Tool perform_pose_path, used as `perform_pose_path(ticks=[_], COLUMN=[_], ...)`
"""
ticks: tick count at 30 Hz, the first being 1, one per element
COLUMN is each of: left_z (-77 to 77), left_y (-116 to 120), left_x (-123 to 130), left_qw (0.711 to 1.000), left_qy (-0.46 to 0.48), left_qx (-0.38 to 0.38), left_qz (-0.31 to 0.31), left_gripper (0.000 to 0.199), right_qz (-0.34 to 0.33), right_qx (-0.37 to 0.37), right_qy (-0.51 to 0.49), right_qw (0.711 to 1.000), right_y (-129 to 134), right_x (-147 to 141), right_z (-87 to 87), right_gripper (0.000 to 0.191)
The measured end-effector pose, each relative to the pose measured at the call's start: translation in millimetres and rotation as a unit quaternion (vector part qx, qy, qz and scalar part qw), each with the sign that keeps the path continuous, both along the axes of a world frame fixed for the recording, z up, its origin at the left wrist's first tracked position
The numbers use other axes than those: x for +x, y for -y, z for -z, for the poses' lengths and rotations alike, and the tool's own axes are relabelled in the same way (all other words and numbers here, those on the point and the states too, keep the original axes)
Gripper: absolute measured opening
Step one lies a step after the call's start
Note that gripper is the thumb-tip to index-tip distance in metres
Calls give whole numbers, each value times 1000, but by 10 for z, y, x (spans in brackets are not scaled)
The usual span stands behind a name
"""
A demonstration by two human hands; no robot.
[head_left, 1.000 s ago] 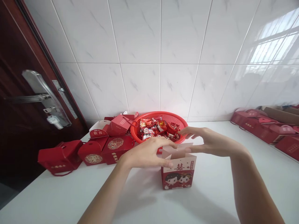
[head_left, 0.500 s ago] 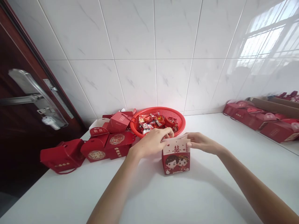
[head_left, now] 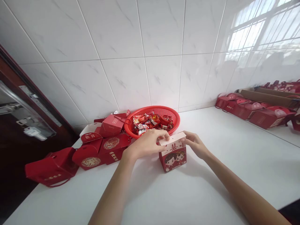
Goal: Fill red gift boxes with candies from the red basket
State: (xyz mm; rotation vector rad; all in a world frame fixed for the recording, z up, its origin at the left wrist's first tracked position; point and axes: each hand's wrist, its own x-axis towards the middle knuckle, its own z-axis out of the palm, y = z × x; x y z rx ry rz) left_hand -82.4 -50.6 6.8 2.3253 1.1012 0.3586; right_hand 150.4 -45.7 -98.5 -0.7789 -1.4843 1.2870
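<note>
Far left: dark brown door point(head_left: 14, 175), glossy, with a metal handle plate and a key point(head_left: 35, 133) in the lock. Next, on the smooth white tabletop point(head_left: 211, 187): a red paperboard box point(head_left: 52, 165), faceted, with a thin cord loop lying at its near side. Right of it, a red box with a round gold print point(head_left: 91, 157) and a domed flap, then a red box with a gold medallion point(head_left: 112, 145), packed against each other. A lighter red box point(head_left: 112, 124) sits tilted on top.

Center, far side, by the wall: red plastic mesh basket point(head_left: 172, 112), round, rolled rim, part full of crinkly, shiny wrapped candies point(head_left: 150, 120).

Left hand point(head_left: 146, 142) pinches the left end of the cartoon-couple box point(head_left: 174, 160) at its top, thumb on the near face. Box stands upright on the table, near side of the basket; red body, cream top, flat pale flap. Right hand point(head_left: 195, 144) grips the top's right end, thumb at the near edge.

Far right: row of red handled boxes point(head_left: 246, 109), tan cardboard carton point(head_left: 262, 98) behind. Back wall: glossy marbled tile point(head_left: 161, 75), window reflected at right.
</note>
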Motion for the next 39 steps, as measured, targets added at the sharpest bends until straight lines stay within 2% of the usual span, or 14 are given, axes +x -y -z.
perform_pose_path(ticks=[4, 9, 19, 24, 30, 36, 39], left_z=[-17, 14, 24, 60, 125, 17, -21], left_y=[15, -18, -20, -40, -100, -84, -80], left_x=[-22, -24, 6, 10, 25, -105, -186], left_qw=[1000, 999, 998, 999, 1000, 999, 1000], left_qy=[-1, 35, 28, 29, -18, -12, 1], left_qx=[-27, -29, -39, -20, 10, -35, -18], left_qz=[-13, -11, -33, -36, -22, -8, -3], left_gripper=[26, 27, 21, 19, 15, 23, 24], right_qz=[31, 91, 57, 63, 59, 80, 92], right_qx=[11, 6, -19, -9, 1, 33, 55], right_qy=[0, 31, 2, 12, 26, 41, 62], right_qw=[999, 995, 998, 998, 998, 995, 992], right_y=[34, 84, 126, 126, 149, 156, 148], right_x=[-35, -124, -112, -128, -147, -127, -113], right_z=[16, 11, -20, 11, 32, 33, 42], right_gripper=[34, 48, 43, 40, 38, 38, 36])
